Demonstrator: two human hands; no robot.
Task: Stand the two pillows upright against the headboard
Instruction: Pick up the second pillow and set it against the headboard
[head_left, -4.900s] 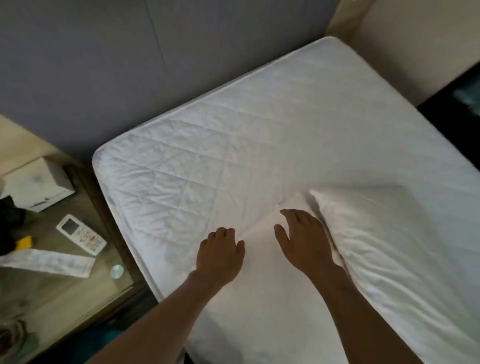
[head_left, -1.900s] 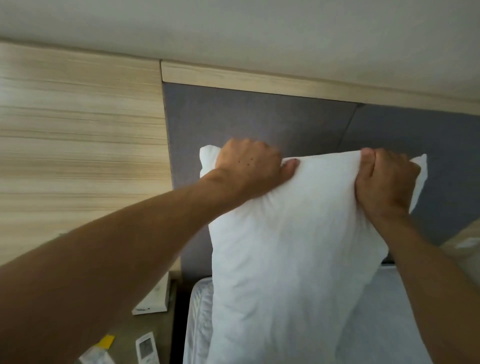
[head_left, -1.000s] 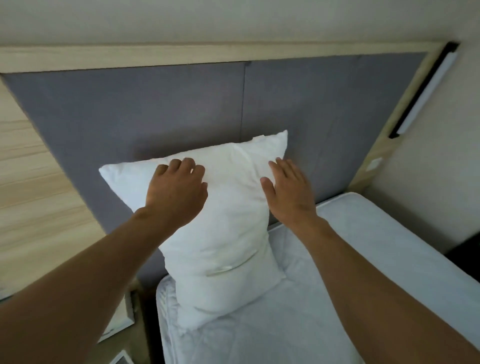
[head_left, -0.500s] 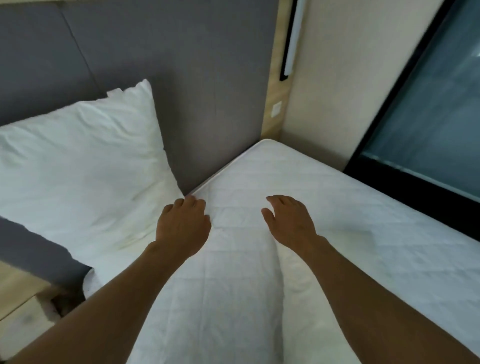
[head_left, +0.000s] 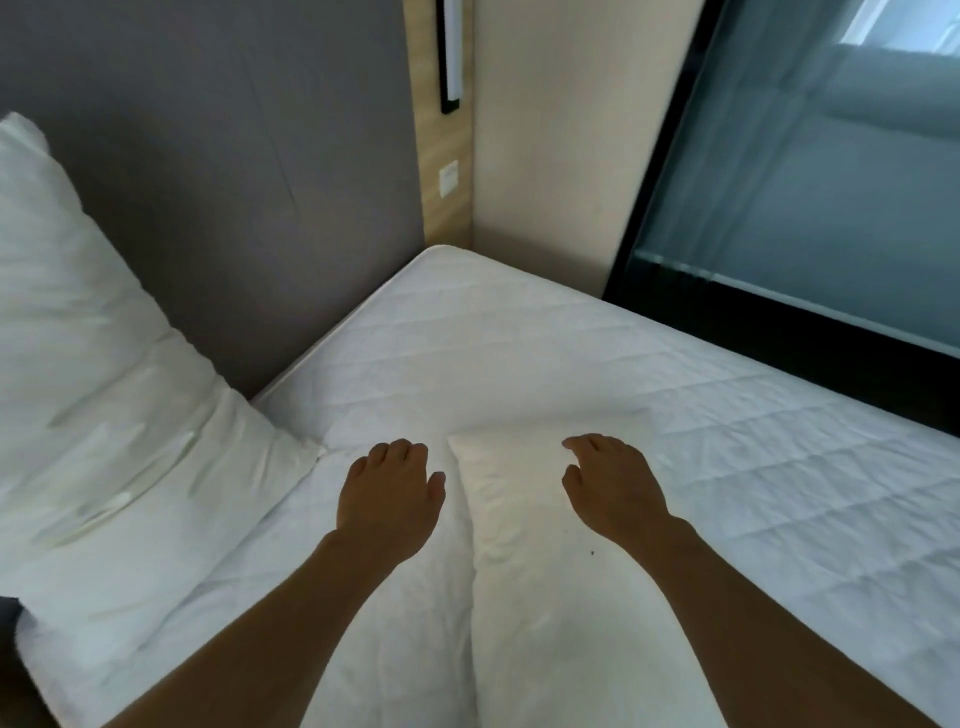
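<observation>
The second pillow (head_left: 545, 561) lies flat on the mattress (head_left: 675, 415), its near end running out of view at the bottom, its far corner pointing toward the headboard (head_left: 234, 182). The left hand (head_left: 387, 499) hovers just beside its left edge, fingers loosely spread and holding nothing; the right hand (head_left: 613, 488) is over its far end, also spread and empty, though whether it touches the fabric is hard to tell. The first pillow (head_left: 78, 364) leans upright against the headboard at the left, so half the job looks done. The step in hand appears to be taking hold of the flat pillow. Next, both hands need to grip its edges, lift it, and stand it in the bare stretch of headboard beside the first, toward the wall (head_left: 545, 156) and window (head_left: 831, 182)
</observation>
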